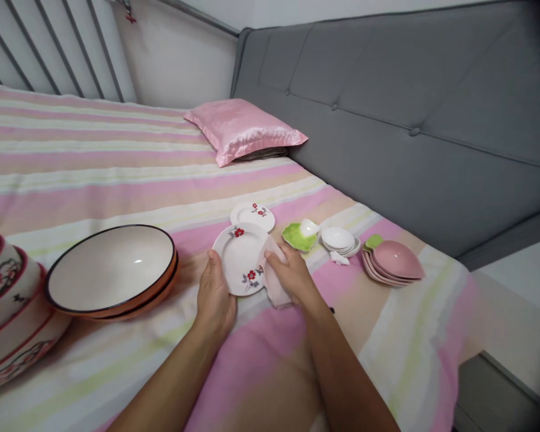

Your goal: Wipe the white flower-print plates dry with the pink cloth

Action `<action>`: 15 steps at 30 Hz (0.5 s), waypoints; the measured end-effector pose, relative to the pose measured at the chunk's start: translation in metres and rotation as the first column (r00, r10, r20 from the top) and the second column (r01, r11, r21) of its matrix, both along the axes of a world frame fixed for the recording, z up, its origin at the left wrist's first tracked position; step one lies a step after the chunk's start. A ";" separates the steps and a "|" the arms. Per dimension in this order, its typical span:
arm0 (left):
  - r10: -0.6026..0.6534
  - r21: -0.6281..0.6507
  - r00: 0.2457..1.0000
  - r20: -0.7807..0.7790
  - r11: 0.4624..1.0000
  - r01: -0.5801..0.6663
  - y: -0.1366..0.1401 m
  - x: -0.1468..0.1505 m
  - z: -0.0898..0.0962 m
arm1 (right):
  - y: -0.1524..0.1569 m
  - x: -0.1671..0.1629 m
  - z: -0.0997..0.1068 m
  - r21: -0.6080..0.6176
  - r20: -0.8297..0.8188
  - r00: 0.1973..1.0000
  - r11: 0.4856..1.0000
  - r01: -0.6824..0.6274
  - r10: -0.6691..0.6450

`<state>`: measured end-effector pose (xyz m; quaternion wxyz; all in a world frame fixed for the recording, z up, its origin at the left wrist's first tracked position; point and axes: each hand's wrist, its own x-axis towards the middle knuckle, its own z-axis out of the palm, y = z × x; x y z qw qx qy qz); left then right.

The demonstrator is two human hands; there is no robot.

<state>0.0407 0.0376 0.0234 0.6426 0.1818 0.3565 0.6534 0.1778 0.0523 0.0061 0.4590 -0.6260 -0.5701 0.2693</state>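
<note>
A white plate with red flowers (234, 258) is held up in my left hand (216, 294), the thumb on its rim and the other fingers underneath. My right hand (290, 273) is closed on a pale pink cloth (275, 285), which lies against the plate's right edge. Just behind the held plate, another flowered plate (243, 213) rests on the striped bedspread. To the right of my right hand sit a green leaf-shaped dish (297, 237) with a small white piece on it, and some small white dishes (337, 238) with a crumpled white scrap (339, 258) in front.
Pink drop-shaped bowls (398, 261) are stacked farther right. On the left stand large orange-sided bowls (117, 270) and a stack of patterned bowls (13, 318). A pink pillow (247, 129) lies by the grey headboard (387, 90); the bedspread (94, 372) ends at right.
</note>
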 end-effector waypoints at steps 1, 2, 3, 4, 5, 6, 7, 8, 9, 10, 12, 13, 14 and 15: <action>-0.006 0.001 1.000 0.005 1.000 0.006 0.000 0.000 0.000 | 0.001 0.000 -0.002 -0.015 -0.022 1.000 1.000 -0.006 0.005; -0.016 0.005 1.000 0.009 1.000 0.016 0.000 0.000 0.001 | 0.001 0.000 -0.003 -0.022 -0.039 0.999 1.000 -0.003 0.003; -0.030 0.013 0.999 0.013 0.999 0.030 0.000 0.000 0.002 | 0.002 0.000 -0.004 -0.021 -0.056 0.998 1.000 0.002 -0.003; -0.048 0.027 0.999 0.015 0.998 0.048 0.000 0.000 0.003 | 0.002 -0.001 -0.003 -0.010 -0.074 0.997 1.000 0.008 -0.009; -0.072 0.047 0.997 0.014 0.996 0.071 -0.001 -0.001 0.004 | 0.002 -0.001 -0.002 0.011 -0.092 0.996 1.000 0.014 -0.013; -0.100 0.073 0.995 0.009 0.992 0.099 -0.001 -0.001 0.005 | 0.002 -0.001 0.000 0.040 -0.107 0.994 0.999 0.022 -0.018; -0.129 0.101 0.992 -0.003 0.987 0.129 -0.001 -0.002 0.006 | 0.001 -0.001 0.002 0.075 -0.117 0.993 0.997 0.034 -0.025; -0.158 0.130 0.987 -0.025 0.979 0.160 -0.001 -0.003 0.007 | 0.001 -0.001 0.006 0.114 -0.118 0.992 0.992 0.047 -0.033; -0.188 0.156 0.980 -0.057 0.968 0.195 -0.002 -0.004 0.008 | 0.000 0.000 0.010 0.156 -0.108 0.993 0.986 0.057 -0.040; -0.219 0.174 0.971 -0.099 0.957 0.234 -0.003 -0.006 0.008 | -0.001 0.002 0.014 0.199 -0.084 0.995 0.978 0.060 -0.044; -0.266 0.184 0.942 -0.203 0.935 0.303 -0.004 -0.008 0.008 | -0.005 0.004 0.022 0.290 0.008 0.999 0.957 0.030 -0.034; -0.275 0.178 0.926 -0.258 0.929 0.325 -0.004 -0.009 0.008 | -0.007 0.005 0.026 0.333 0.073 0.997 0.943 0.000 -0.026; -0.270 0.171 0.911 -0.312 0.927 0.333 -0.004 -0.010 0.007 | -0.009 0.005 0.030 0.371 0.141 0.990 0.928 -0.033 -0.021; -0.250 0.170 0.896 -0.367 0.929 0.329 -0.004 -0.011 0.007 | -0.011 0.005 0.033 0.397 0.209 0.978 0.915 -0.072 -0.014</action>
